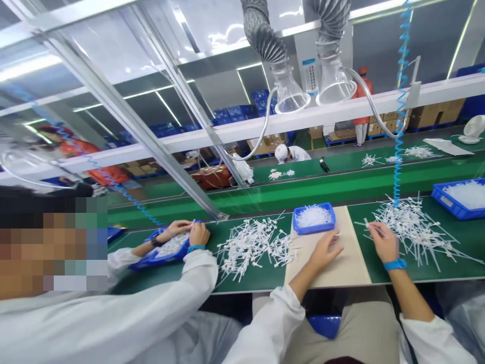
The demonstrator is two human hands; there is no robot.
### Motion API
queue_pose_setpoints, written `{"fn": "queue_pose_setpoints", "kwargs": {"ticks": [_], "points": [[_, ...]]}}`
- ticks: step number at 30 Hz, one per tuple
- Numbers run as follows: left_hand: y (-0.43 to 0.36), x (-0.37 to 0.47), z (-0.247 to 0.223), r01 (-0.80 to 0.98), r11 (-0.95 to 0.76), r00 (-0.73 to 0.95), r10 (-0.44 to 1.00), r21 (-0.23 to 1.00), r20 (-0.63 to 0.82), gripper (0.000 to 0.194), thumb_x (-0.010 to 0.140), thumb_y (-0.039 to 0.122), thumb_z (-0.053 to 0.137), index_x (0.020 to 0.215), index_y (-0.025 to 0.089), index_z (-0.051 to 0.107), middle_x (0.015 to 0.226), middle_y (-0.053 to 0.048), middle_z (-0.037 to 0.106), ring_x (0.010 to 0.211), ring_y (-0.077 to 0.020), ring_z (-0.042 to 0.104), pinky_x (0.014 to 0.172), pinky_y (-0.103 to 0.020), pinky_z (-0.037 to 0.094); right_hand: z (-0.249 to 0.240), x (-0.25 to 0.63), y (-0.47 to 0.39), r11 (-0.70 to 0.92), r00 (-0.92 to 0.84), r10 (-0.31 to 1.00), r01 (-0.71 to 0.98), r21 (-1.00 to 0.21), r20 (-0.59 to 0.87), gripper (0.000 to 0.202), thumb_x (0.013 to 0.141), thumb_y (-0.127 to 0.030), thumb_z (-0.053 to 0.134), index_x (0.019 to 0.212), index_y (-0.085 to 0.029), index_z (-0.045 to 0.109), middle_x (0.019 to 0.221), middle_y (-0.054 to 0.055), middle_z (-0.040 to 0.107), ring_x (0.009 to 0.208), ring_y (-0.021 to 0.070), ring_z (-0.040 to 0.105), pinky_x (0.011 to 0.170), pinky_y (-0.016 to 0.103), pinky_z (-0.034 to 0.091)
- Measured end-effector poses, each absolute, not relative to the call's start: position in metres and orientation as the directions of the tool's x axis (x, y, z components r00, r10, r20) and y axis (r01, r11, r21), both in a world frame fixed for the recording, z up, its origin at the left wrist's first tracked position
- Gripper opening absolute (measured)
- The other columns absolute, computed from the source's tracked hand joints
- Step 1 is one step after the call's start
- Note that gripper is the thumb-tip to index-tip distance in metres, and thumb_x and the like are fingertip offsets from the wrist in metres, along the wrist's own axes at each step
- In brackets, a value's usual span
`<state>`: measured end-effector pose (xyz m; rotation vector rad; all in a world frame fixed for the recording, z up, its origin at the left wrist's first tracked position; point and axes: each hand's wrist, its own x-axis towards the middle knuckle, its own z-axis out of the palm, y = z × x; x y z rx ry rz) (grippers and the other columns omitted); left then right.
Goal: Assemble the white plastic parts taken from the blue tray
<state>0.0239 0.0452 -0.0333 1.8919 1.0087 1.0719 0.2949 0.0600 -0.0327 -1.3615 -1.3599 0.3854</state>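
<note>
My left hand [325, 251] hovers over a beige board [352, 255], its fingers apart and nothing visible between them. Just past it, on the far part of the board, is a small blue tray [314, 228] of short translucent white pieces [312, 216]. To the right of the board, my right hand [384, 243], with a blue band at its wrist, pinches a thin white plastic stick [366, 223]. Beside that hand spreads a loose pile of thin white sticks with small heads [415, 225]. Another such pile [248, 245] lies left of the board.
A co-worker's hands [199, 235] work over a blue tray [166, 253] at the left. A larger blue bin [460, 199] stands at the right. A coiled blue hose [397, 146] hangs above the right pile. Extraction hoods [291, 96] hang over the green bench [273, 283].
</note>
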Motion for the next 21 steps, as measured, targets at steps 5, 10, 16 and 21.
{"fn": "queue_pose_setpoints", "kwargs": {"ticks": [5,10,16,21], "points": [[0.003,0.013,-0.028,0.416,-0.525,0.463,0.825,0.743,0.324,0.061,0.096,0.036,0.074,0.153,0.022,0.057,0.155,-0.015,0.061,0.145,-0.0318,0.058,0.127,-0.054,0.043,-0.030,0.385,0.083,0.156,0.268,0.757,0.812,-0.563,0.596,0.043,0.100,-0.049,0.052,0.111,-0.018,0.078,0.106,0.017,0.082,0.095,0.0341,0.075,0.086,0.045,0.058],[-0.020,0.008,-0.026,0.431,-0.499,0.423,0.847,0.752,0.321,0.056,0.099,0.031,0.069,0.153,0.023,0.056,0.152,-0.014,0.063,0.140,-0.0292,0.060,0.124,-0.049,0.047,-0.048,0.430,0.079,0.277,-0.055,0.799,0.918,-0.285,0.599,0.041,0.085,-0.020,0.049,0.113,-0.018,0.080,0.104,0.015,0.082,0.102,0.0343,0.075,0.098,0.051,0.057],[-0.033,-0.010,-0.029,0.435,-0.447,0.224,0.894,0.782,0.387,0.039,0.099,0.018,0.059,0.137,0.022,0.065,0.124,-0.011,0.070,0.099,-0.0213,0.071,0.096,-0.038,0.062,-0.027,0.420,0.066,0.271,-0.020,0.766,0.916,-0.295,0.643,0.041,0.082,-0.019,0.050,0.109,-0.022,0.081,0.103,0.014,0.083,0.102,0.0360,0.076,0.100,0.055,0.058],[-0.038,-0.056,-0.044,0.684,-0.321,-0.061,0.870,0.655,0.490,0.043,0.101,0.017,0.053,0.142,0.025,0.064,0.138,-0.013,0.066,0.123,-0.0261,0.069,0.102,-0.038,0.060,0.018,0.335,0.074,0.381,-0.076,0.830,0.801,-0.462,0.552,0.038,0.097,-0.033,0.049,0.123,-0.023,0.076,0.109,0.012,0.083,0.101,0.0321,0.078,0.092,0.049,0.062]]}}
